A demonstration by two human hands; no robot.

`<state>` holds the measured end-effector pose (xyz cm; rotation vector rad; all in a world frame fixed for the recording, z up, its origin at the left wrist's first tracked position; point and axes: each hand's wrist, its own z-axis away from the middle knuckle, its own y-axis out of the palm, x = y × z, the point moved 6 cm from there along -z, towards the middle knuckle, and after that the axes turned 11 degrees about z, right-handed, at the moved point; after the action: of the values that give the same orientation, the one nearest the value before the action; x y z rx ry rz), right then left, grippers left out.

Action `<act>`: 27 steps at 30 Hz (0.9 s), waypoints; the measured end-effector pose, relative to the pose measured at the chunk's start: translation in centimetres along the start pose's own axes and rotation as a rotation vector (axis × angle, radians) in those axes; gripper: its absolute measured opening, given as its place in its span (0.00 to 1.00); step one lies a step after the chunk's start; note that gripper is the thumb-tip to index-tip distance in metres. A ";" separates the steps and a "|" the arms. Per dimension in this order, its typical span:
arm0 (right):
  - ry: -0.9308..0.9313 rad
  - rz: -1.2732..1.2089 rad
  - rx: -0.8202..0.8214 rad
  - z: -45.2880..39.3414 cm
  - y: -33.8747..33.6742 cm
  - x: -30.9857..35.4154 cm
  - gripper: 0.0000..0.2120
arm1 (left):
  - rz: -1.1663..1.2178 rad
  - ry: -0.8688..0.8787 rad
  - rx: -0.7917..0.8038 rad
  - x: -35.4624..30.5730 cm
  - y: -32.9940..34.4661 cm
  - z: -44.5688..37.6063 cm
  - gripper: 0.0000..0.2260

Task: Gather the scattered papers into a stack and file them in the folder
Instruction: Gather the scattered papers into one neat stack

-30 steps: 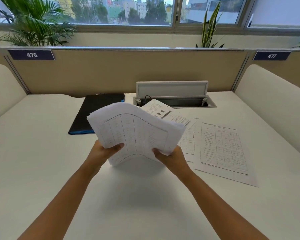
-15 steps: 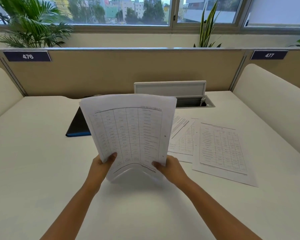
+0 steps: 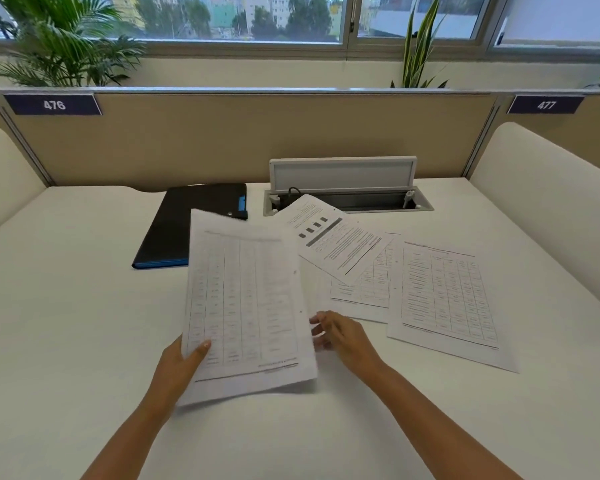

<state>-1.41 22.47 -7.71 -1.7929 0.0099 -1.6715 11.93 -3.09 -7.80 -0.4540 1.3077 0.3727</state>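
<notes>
The gathered stack (image 3: 246, 303) is being pinched by the left hand (image 3: 181, 362) alone, so the right hand (image 3: 340, 336), loosely spread and empty, is being freed for loose sheets (image 3: 447, 296).

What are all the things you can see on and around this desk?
Held papers: one stack, white with tables, in the left hand.
Loose papers: at least three sheets, white, overlapping on the desk to the right.
Folder: one, black with a blue edge, shut, far left of the papers.
Cable box: one, grey, lid up, at the back of the desk.
Desk: one, white.
Number signs: two, dark blue, 476 and 477, on the beige divider.
Plants: three, green, by the window.
Left hand: gripping the stack's lower left corner.
Right hand: open, beside the stack.
</notes>
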 end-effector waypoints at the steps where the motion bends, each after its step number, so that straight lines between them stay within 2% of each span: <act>1: 0.013 0.004 -0.018 -0.1 -0.5 -0.2 0.13 | -0.049 -0.031 -0.007 0.7 -0.5 0.2 0.16; 6: -0.022 0.349 -0.152 -1.1 -2.5 0.0 0.17 | -0.206 -0.172 -0.071 2.4 -3.1 -0.2 0.18; 12: -0.069 0.650 -0.115 -4.8 -3.6 0.3 0.17 | -0.279 -0.232 -0.099 2.8 -4.4 -0.9 0.18; 16: 0.060 0.759 -0.006 -7.4 -4.6 -0.9 0.25 | -0.385 -0.160 -0.191 2.3 -4.3 -0.8 0.22; 21: 0.126 0.912 0.098 -8.1 -4.3 -2.5 0.38 | -0.515 -0.115 -0.134 1.9 -2.8 -0.8 0.27; 27: 0.135 0.978 0.041 -7.6 -3.7 -3.5 0.35 | -0.579 -0.072 -0.202 1.3 -3.0 -0.5 0.22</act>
<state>-10.34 23.36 -9.41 -1.2823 0.7742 -1.0400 13.30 -5.95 -8.85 -0.9509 1.0155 0.0326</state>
